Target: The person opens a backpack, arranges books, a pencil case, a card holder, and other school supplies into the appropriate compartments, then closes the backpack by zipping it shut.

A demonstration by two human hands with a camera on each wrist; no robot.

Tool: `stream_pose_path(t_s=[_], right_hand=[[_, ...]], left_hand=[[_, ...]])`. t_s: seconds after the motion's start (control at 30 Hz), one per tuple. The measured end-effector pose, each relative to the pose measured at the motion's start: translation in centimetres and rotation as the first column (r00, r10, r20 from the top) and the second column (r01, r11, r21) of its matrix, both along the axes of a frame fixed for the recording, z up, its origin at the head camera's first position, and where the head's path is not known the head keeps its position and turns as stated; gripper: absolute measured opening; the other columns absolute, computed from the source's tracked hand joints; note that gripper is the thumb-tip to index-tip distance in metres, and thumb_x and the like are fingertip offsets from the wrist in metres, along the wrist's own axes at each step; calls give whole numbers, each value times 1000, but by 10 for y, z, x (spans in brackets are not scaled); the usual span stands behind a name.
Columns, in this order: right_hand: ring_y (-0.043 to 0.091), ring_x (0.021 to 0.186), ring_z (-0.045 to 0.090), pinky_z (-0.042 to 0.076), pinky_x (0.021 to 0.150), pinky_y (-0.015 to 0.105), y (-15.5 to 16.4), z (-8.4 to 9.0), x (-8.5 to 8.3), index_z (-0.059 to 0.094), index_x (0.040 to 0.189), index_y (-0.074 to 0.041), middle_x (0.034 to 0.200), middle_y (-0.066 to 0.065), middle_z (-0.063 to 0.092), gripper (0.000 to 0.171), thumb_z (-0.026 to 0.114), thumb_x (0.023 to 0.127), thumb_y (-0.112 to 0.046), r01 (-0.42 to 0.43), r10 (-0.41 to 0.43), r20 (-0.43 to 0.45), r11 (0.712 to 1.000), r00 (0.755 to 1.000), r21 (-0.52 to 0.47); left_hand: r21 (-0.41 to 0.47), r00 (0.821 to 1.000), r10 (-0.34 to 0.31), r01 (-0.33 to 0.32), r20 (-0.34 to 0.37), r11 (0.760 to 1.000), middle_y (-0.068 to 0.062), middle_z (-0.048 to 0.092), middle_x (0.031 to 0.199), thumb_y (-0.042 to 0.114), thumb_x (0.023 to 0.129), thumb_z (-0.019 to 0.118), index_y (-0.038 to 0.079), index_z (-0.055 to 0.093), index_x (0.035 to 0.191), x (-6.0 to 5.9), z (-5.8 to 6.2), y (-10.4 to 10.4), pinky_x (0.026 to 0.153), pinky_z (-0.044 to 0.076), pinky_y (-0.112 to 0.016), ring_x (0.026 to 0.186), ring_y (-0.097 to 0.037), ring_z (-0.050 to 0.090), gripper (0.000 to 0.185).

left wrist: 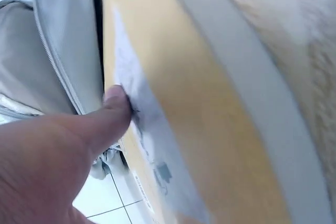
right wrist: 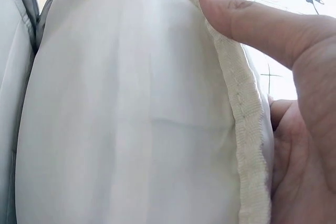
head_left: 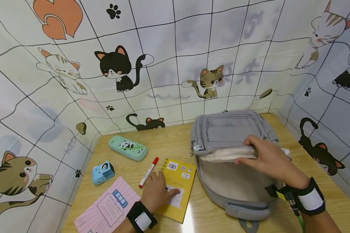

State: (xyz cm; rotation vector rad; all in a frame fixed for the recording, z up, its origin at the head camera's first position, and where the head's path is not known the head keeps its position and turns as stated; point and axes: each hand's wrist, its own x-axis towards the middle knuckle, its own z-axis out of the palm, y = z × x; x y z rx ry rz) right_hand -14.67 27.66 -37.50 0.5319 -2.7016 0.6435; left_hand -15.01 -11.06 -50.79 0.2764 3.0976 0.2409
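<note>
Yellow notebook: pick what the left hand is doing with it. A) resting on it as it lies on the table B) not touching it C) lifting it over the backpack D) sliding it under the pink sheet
A: the left hand lies on the notebook, flat on the table beside the backpack.

A home study corner, likely a child's desk: a small wooden table [head_left: 175, 142] is boxed in by cloth printed with cartoon cats [head_left: 116, 66], and school gear lies on it, namely a panda pencil case [head_left: 128, 148], a grey backpack [head_left: 230, 155], a yellow notebook [head_left: 179, 181] and a red-capped marker [head_left: 148, 172]
</note>
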Motion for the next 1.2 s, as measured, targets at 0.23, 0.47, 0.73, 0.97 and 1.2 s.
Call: stream_pose_path(t_s=[0.23, 0.47, 0.73, 0.97, 1.2], right_hand=[[5, 66, 43, 34, 59, 23, 0, 4, -7, 61, 103, -17, 79, -6, 58, 44, 95, 79, -32, 21, -23, -54, 998, 998, -54], [7, 69, 45, 35, 61, 24, 3, 10, -15, 62, 102, -18, 81, -5, 58, 42, 95, 80, -31, 27, -34, -73, 995, 997, -94], [5, 70, 40, 33, 62, 25, 7, 17, -22, 59, 105, -17, 82, -5, 52, 34, 88, 89, -26, -2, -8, -83, 994, 997, -111], [9, 72, 38, 33, 65, 26, 6, 22, -30, 55, 105, -14, 82, -4, 49, 30, 82, 94, -19, -14, 0, -144, 995, 990, -98], [12, 75, 42, 36, 66, 26, 0, 23, -34, 54, 105, -12, 82, -2, 48, 30, 81, 96, -21, -13, 0, -118, 994, 993, -112]], left_hand=[[160, 983, 161, -173, 89, 972, -32, 57, 117, 74, 60, 93, -11, 49, 139, -9, -4, 4, 91, 58, -55, 104, -43, 60, 124], [413, 965, 89, -188, 247, 891, -22, 58, 110, 55, 72, 96, -11, 53, 130, -26, -6, -3, 82, 58, -46, 92, -29, 61, 97], [826, 853, -349, -154, 388, 542, -15, 78, 101, 30, 108, 65, 6, 37, 136, -28, 20, -20, 61, 64, -42, 76, -29, 80, 46], [889, 806, -464, -159, 369, 430, -18, 78, 114, 37, 108, 64, 18, 34, 141, -24, 64, -24, 68, 65, -49, 85, -34, 81, 49], [912, 680, -617, -216, 397, 349, -17, 78, 116, 30, 106, 68, 18, 39, 144, -11, 94, 21, 73, 66, -42, 89, -28, 81, 49]])
